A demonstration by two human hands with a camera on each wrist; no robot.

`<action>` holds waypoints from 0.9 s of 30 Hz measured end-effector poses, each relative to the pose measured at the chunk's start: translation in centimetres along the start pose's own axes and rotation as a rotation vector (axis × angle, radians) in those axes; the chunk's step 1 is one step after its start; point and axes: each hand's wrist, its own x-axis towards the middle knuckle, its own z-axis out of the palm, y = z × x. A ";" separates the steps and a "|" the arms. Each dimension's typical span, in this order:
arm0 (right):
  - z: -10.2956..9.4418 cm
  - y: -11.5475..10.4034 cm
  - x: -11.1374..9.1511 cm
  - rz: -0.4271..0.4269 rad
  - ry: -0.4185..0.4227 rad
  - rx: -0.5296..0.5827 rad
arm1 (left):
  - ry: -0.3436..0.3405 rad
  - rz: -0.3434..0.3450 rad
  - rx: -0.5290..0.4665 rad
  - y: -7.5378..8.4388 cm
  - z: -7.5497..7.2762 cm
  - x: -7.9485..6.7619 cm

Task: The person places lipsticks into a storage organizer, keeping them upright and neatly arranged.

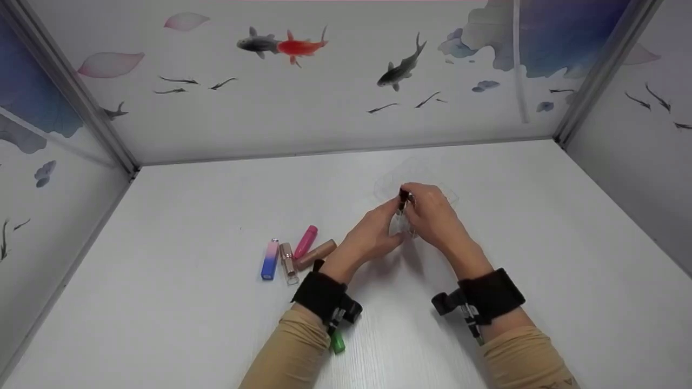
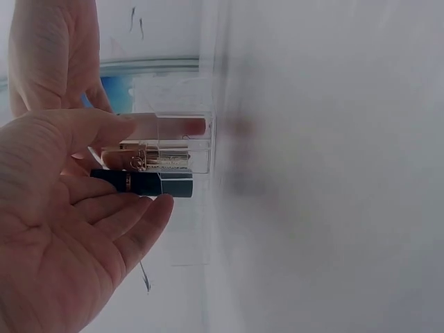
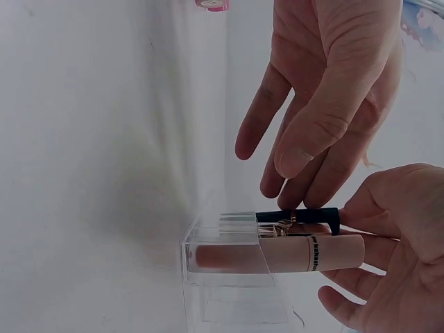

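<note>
A dark lipstick tube (image 3: pixel 305 215) with a gold band is pinched near its upper end by my right hand (image 3: pixel 409 243). In the left wrist view, its lower end lies against or inside a clear plastic holder (image 2: pixel 209 163); I cannot tell which. A pale pink lip gloss tube (image 3: pixel 291 254) and a gold-trimmed clear tube (image 2: pixel 149 158) stand upright in the holder, side by side. Fingertips of my left hand (image 2: pixel 62 201) touch the dark tube, with the fingers fairly straight. In the head view my hands hide most of the holder.
Left of my left forearm lie a pink-and-blue tube (image 1: pixel 270 260), a gold lipstick (image 1: pixel 287 258), a bright pink tube (image 1: pixel 306 241) and a brown tube (image 1: pixel 318 254). A green tube (image 1: pixel 338 342) is partly under the left sleeve. Printed panels (image 1: pixel 335 108) border the white table (image 1: pixel 189 216).
</note>
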 end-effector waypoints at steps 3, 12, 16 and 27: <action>0.0 -0.1 0.1 0.015 -0.023 0.006 | 0.002 0.006 -0.001 0.0 0.0 0.0; 0.0 -0.1 0.1 0.023 -0.045 -0.003 | -0.016 -0.015 -0.014 0.0 0.1 0.1; 0.1 0.0 0.1 -0.025 -0.030 -0.020 | -0.025 0.007 -0.014 -0.1 0.2 0.1; 0.4 0.2 0.2 -0.079 -0.022 -0.028 | -0.049 0.002 -0.004 -0.2 0.5 0.1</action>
